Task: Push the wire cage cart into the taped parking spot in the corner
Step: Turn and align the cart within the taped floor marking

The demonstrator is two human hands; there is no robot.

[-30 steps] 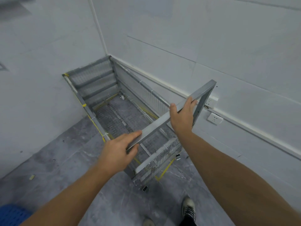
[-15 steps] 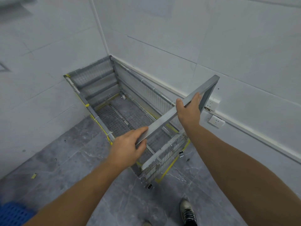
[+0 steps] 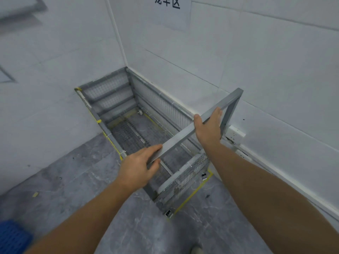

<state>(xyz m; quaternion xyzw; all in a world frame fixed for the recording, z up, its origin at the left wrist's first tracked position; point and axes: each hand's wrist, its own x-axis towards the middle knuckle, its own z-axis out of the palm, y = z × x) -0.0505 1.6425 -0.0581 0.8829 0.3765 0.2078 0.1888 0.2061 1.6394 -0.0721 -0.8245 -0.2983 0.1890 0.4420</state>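
Observation:
The grey wire cage cart (image 3: pixel 113 99) stands in the corner, its far end against the left wall and its long side along the right wall. Yellow tape (image 3: pixel 192 195) on the floor outlines its near end and shows along the left side. A grey square-tube handle bar (image 3: pixel 183 133) crosses the near end of the cart. My left hand (image 3: pixel 137 166) rests on the bar's lower left end, fingers loosely curled around it. My right hand (image 3: pixel 209 128) grips the bar near its upper right corner.
White tiled walls meet at the corner behind the cart. A paper sign (image 3: pixel 170 10) hangs on the right wall. Wall sockets (image 3: pixel 236 133) sit low beside the handle. A blue crate (image 3: pixel 11 237) is at the lower left. A shoe tip (image 3: pixel 196 250) shows on the grey floor.
The cart has rolled deeper into the corner, and its near end now sits closer to the yellow tape line. Both hands stayed on the handle bar and moved forward with it.

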